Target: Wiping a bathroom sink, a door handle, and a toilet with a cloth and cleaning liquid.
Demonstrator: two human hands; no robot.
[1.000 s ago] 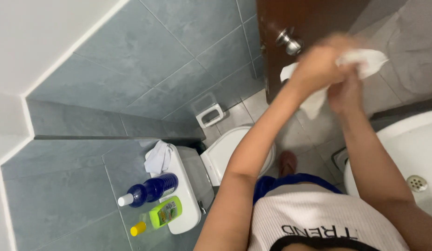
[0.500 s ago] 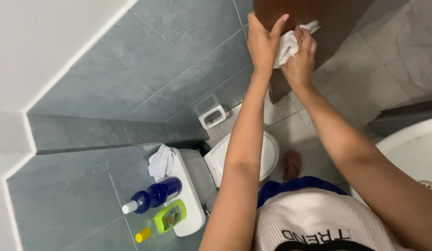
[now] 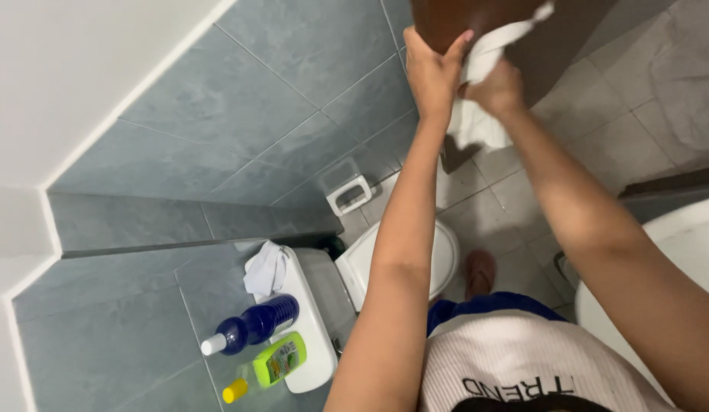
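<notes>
Both my arms reach up toward a brown wooden door (image 3: 556, 46). My left hand (image 3: 430, 72) grips the door's edge, fingers wrapped over it. My right hand (image 3: 498, 88) presses a white cloth (image 3: 480, 91) against the door beside the left hand; part of the cloth hangs down below the hands and a corner sticks out above. The door knob is hidden behind the hands and cloth.
Below stands a white toilet (image 3: 369, 263) with its lid down. On its tank lie a crumpled white cloth (image 3: 264, 267), a dark blue bottle (image 3: 251, 324) and a yellow-green bottle (image 3: 269, 365). A paper holder (image 3: 348, 193) is on the grey tiled wall. A white sink (image 3: 675, 259) is at right.
My hands moved from the right up to the door's edge. The left hand took hold of the edge, and the cloth now hangs lower under my right hand.
</notes>
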